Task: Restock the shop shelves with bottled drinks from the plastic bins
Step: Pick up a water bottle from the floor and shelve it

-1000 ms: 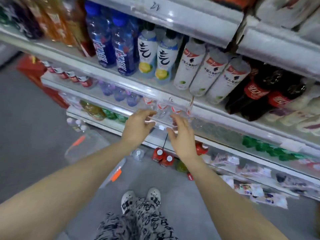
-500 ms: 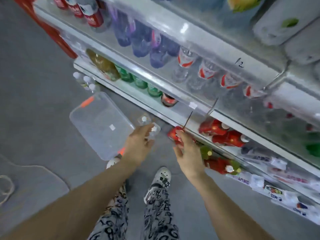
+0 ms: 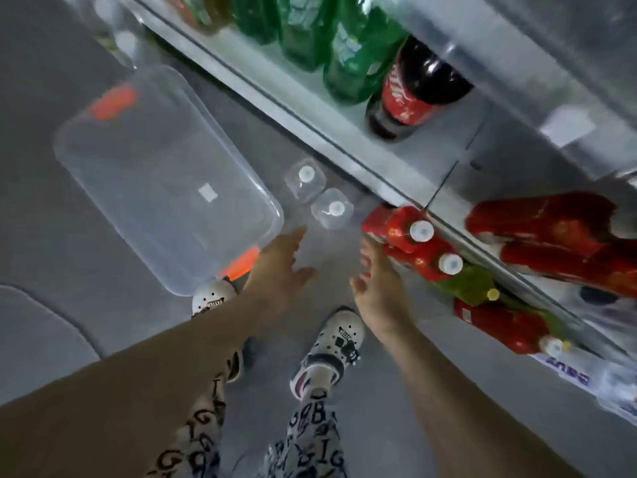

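**A:** Entry one, the bottled drinks?

**B:** Two clear bottles (image 3: 305, 174), white caps, upright on the grey floor (image 3: 331, 250), just beside each other, between the plastic bin (image 3: 165, 174) and the foot of the shelf (image 3: 275, 108). Red-labelled bottles (image 3: 421, 231), white caps, stand on the floor to their right.

**A:** The hands?

**B:** Left hand (image 3: 279, 267) apart, fingers spread, near the clear bottles and gripping nothing. Right hand (image 3: 375, 288) likewise loose; its fingertips are at the nearest red bottle, contact cannot be told.

**A:** Surroundings?

**B:** Bin clear, orange latches, on the floor at left. On the shelf: green bottles (image 3: 348, 53) and one cola bottle (image 3: 410, 94).
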Demonstrator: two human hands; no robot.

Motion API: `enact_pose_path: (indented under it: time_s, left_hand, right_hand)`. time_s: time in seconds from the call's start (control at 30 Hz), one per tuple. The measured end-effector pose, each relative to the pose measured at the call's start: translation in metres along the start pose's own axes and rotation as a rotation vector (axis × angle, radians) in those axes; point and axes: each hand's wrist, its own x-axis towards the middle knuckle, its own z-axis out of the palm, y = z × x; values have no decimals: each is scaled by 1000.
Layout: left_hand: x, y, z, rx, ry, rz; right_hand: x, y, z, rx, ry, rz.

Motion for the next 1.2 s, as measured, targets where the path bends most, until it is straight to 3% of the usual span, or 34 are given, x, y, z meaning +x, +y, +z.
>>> enact_pose_path:
  time_s: [0.17,0.47,0.67,0.83,1.1,1.2]
  left_hand:
    - [71,-43,35,42,-36,5]
    - [151,-81,80,-14,-12,22]
    - [158,-90,85,-120,-39,35]
    - [168,-85,83,-83,-68,87]
    - [174,-94,82,-56,-86,128]
    - [162,-101,80,-108,-116,74]
  right_hand:
    - [78,35,31,-80,0,-29]
    - [184,73,69,42,11,-108]
    - [186,89,85,126,63,-193]
    - [179,98,84,5,40,-216]
    - [188,100,75,101,-106,-199]
    - [179,98,69,157,-240,-168]
